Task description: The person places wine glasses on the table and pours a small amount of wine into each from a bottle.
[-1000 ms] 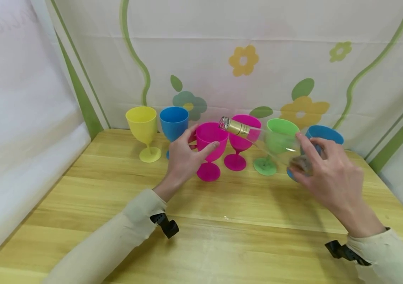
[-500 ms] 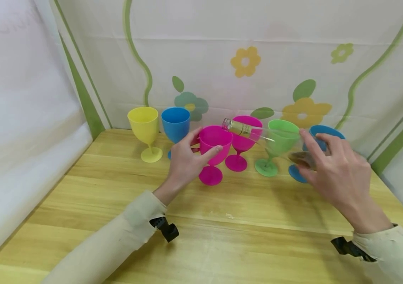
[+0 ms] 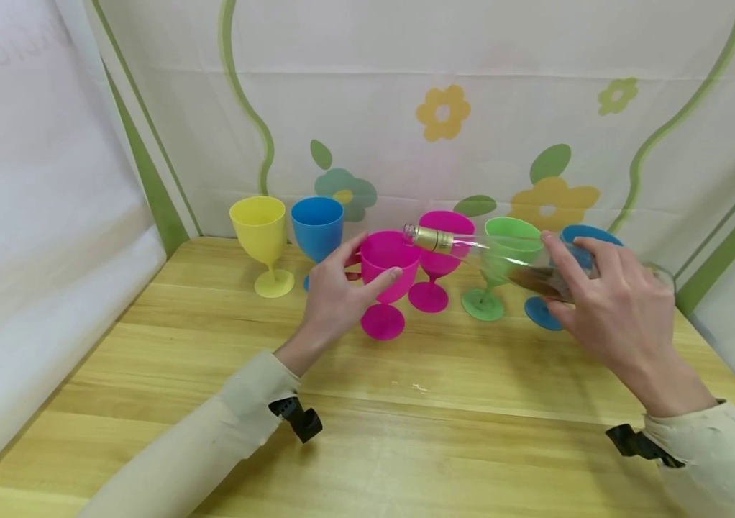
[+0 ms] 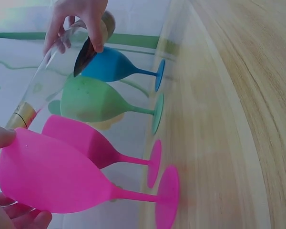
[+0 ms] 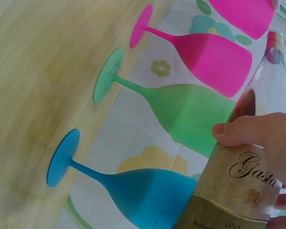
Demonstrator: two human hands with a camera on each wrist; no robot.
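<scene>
Spillage hazard.
Left hand (image 3: 335, 293) holds the front pink goblet (image 3: 388, 279); at its rim, contact unclear, lies the mouth of the tilted bottle (image 3: 497, 256), gripped by the right hand (image 3: 620, 308), whose slip could spill any contents onto the bench (image 3: 406, 439).

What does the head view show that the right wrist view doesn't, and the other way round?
Only the head view shows the yellow goblet, the left blue goblet beside it and the beige sleeves.

Only the right wrist view shows the large label, with script reading "Gasta".

Both share the bottle, the right hand gripping it, the front pink goblet, the rear pink goblet, the green goblet, the right blue goblet and the wooden table.
</scene>
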